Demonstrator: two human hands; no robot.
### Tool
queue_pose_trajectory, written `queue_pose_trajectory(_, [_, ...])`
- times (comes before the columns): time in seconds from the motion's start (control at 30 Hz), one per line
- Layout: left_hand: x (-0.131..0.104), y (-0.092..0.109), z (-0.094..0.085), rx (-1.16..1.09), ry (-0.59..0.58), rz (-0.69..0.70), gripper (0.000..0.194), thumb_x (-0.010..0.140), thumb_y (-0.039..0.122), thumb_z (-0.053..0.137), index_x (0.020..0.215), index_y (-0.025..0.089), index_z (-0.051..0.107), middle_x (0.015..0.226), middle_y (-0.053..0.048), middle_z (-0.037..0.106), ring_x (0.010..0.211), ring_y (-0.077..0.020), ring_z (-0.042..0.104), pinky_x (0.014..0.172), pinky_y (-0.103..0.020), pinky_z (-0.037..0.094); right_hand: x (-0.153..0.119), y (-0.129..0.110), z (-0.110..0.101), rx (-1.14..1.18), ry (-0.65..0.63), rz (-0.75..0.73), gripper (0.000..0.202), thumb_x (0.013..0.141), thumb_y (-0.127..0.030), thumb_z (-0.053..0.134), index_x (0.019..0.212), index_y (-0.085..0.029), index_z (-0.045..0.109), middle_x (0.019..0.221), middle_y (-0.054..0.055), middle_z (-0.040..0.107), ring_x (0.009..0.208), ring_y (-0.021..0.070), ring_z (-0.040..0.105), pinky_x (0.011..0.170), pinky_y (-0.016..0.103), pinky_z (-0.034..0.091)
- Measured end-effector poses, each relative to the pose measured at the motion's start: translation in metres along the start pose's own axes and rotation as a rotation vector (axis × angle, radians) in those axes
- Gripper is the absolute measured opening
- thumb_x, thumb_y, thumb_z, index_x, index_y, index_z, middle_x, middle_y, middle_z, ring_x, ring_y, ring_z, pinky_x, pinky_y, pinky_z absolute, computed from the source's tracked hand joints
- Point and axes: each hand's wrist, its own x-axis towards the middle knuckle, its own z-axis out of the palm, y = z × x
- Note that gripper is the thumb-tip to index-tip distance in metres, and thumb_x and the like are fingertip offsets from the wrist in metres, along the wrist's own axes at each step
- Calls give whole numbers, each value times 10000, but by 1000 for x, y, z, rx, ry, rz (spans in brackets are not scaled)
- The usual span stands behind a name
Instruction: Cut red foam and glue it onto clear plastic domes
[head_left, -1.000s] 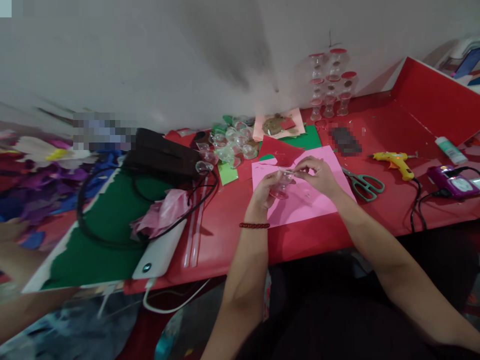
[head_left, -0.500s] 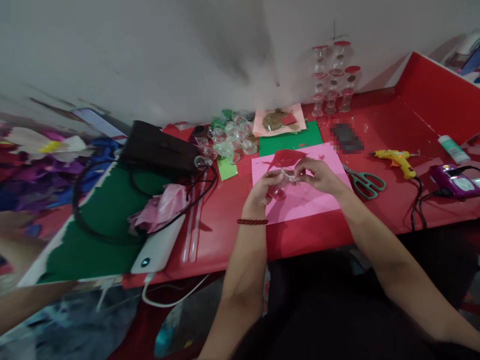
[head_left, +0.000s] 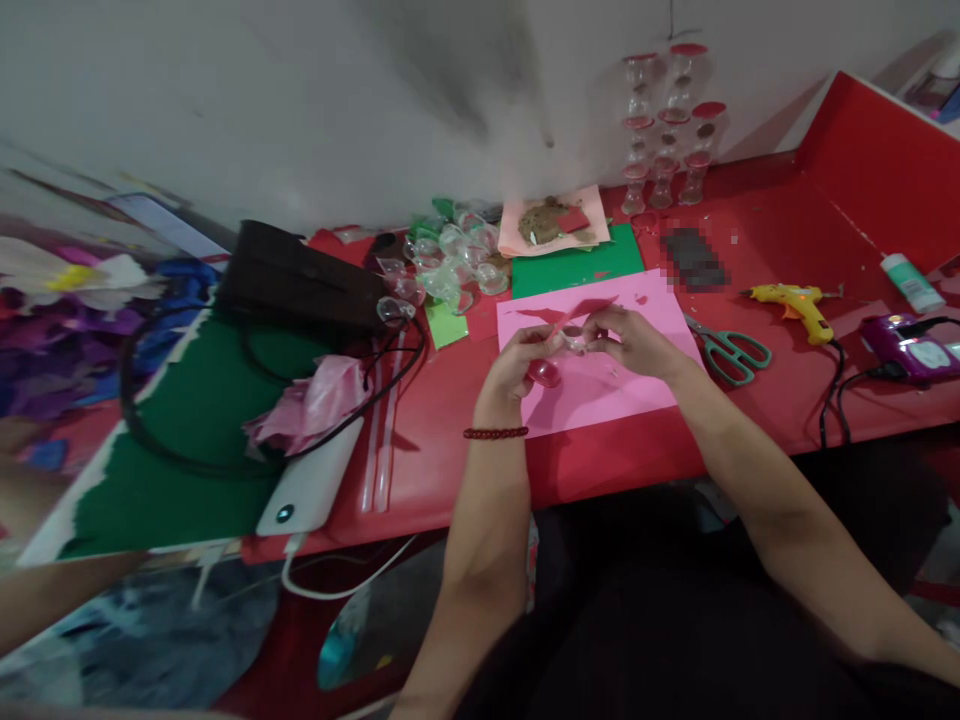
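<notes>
Above a pink sheet (head_left: pixel 592 390), my left hand (head_left: pixel 511 372) is closed around a small clear plastic hourglass (head_left: pixel 546 374) with a red end. The fingertips of my right hand (head_left: pixel 634 345) pinch its other, whitish end. A thin red strip or edge shows at the left fingertips; I cannot tell whether it belongs to the piece. Red paper scraps (head_left: pixel 592 306) lie on the sheet just beyond my hands. Grey-green scissors (head_left: pixel 731 355) rest to the right of my right hand.
A yellow glue gun (head_left: pixel 795 305), glue bottle (head_left: pixel 911 283) and purple corded device (head_left: pixel 911 350) stand right. Stacked hourglasses (head_left: pixel 667 130) stand by the wall. Clear plastic cups (head_left: pixel 457 255), a black bag (head_left: pixel 300 275), power bank (head_left: pixel 311 485) and another person's arm (head_left: pixel 67 595) are left.
The piece has turned in my hands, its far end now facing up between the fingertips. The view has shifted slightly, and the red end sits closer to my left hand.
</notes>
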Motion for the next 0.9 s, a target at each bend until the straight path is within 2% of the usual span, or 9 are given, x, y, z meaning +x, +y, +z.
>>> queue_pose_trajectory(0.17, [1,3,-3,-1,30,39,293,544,300,919,732,150,751,728,-50,749,720,-188,709,691,-273,532,0,2,3,-26,98,-62,33,861,-208,686,832,-209,673,895,48,705,821,176,608,773,337,499])
queue_pose_trajectory(0.33, [-1,0,-6,-76,138,22,355,420,211,945,658,165,686,687,13,717,608,-113,654,572,-206,491,0,4,4,-88,96,-149,90,887,-212,681,799,-202,698,830,43,732,836,183,655,809,337,509])
queue_pose_trajectory(0.43, [-2,-1,-8,-57,121,3,353,438,193,936,678,162,679,707,8,716,614,-99,640,556,-193,481,-1,2,3,-93,55,-119,64,865,-180,693,805,-198,708,849,41,735,805,169,643,788,322,516])
queue_pose_trajectory(0.6, [-1,-2,-16,20,89,-38,342,429,142,908,624,154,627,620,13,655,514,-68,535,467,-179,398,-4,-1,1,-68,-83,-6,73,841,-136,677,811,-192,712,856,33,729,772,154,637,746,299,529])
queue_pose_trajectory(0.67, [0,-3,-18,44,73,-40,331,433,144,894,622,154,622,599,19,637,494,-61,506,451,-175,375,-4,-2,1,-68,-94,3,86,838,-126,671,812,-195,716,859,28,736,777,154,646,743,295,531])
queue_pose_trajectory(0.77, [-1,-2,-18,46,91,-27,348,413,179,901,631,155,631,570,36,617,472,-60,495,436,-171,364,-4,-2,3,-120,-10,-45,103,848,-138,681,786,-208,724,846,21,748,848,173,664,818,319,526])
queue_pose_trajectory(0.9, [-3,2,-10,45,54,34,324,472,263,914,686,151,698,671,-21,706,601,-117,628,552,-212,481,-3,0,6,-201,113,-129,139,877,-175,685,755,-221,731,858,25,758,915,194,670,887,349,504])
